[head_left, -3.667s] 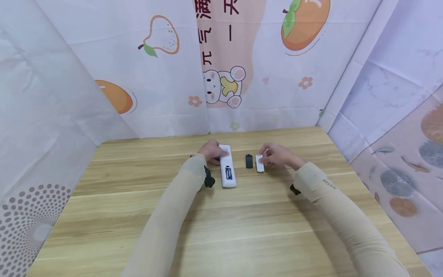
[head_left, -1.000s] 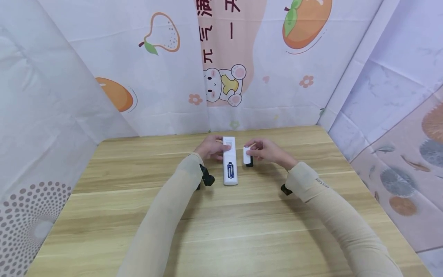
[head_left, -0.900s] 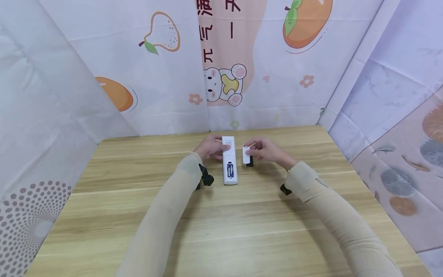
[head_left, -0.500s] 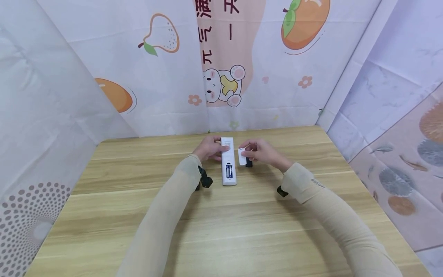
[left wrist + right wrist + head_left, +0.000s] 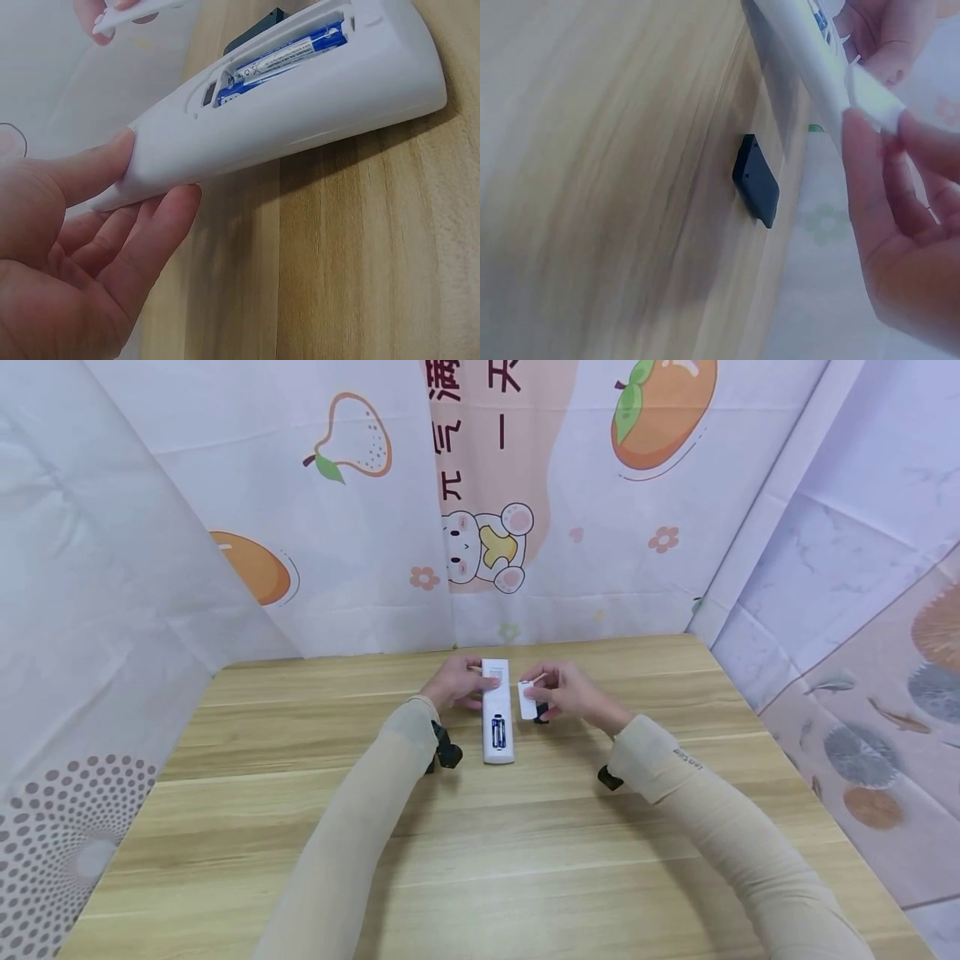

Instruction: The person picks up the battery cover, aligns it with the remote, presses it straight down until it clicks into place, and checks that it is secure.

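Observation:
A white remote lies with its back up; blue-and-white batteries show in its uncovered compartment. My left hand grips its far part, thumb on top and fingers along the left side, as the left wrist view also shows for the hand. Just right of the remote, my right hand pinches a small white cover between thumb and fingers. In the right wrist view the cover is held by the hand close to the remote.
A small black rectangular piece lies on the wooden table, partly hidden under the right hand in the head view. Behind the table hangs a printed curtain. Black wrist mounts sit at both cuffs.
Since the earliest frame, the right hand has moved left with the white cover, from right of the black piece to beside the remote. The remote has straightened and shifted slightly right.

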Tool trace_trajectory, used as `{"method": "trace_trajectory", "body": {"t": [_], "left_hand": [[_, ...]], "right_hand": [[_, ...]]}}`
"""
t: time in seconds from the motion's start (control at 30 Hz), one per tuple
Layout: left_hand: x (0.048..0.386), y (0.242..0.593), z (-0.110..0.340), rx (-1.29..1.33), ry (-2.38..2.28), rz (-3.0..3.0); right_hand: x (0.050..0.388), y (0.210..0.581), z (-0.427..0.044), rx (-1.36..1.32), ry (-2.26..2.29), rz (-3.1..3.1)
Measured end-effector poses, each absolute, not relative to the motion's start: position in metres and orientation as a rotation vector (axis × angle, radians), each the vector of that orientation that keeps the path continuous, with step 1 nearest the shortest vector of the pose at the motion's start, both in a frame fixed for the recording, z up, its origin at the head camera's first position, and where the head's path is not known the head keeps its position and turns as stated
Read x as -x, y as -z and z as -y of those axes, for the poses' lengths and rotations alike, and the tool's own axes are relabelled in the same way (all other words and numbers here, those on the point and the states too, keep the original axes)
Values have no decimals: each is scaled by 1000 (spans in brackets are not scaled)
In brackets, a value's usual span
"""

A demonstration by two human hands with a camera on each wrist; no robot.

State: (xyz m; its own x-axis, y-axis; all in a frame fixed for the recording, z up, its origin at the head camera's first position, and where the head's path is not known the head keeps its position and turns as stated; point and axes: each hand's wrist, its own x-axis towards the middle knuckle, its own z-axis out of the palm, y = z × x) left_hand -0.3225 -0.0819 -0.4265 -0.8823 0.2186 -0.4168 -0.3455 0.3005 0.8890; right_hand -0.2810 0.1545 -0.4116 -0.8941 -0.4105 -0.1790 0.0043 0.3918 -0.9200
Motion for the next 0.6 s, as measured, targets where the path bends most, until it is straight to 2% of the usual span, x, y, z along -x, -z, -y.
{"method": "trace_trajectory", "body": {"t": [0.6], "left_hand": [[322, 426, 80, 81, -1563, -2173]], "right_hand": [[279, 416, -150, 329, 1585, -2086]]}}
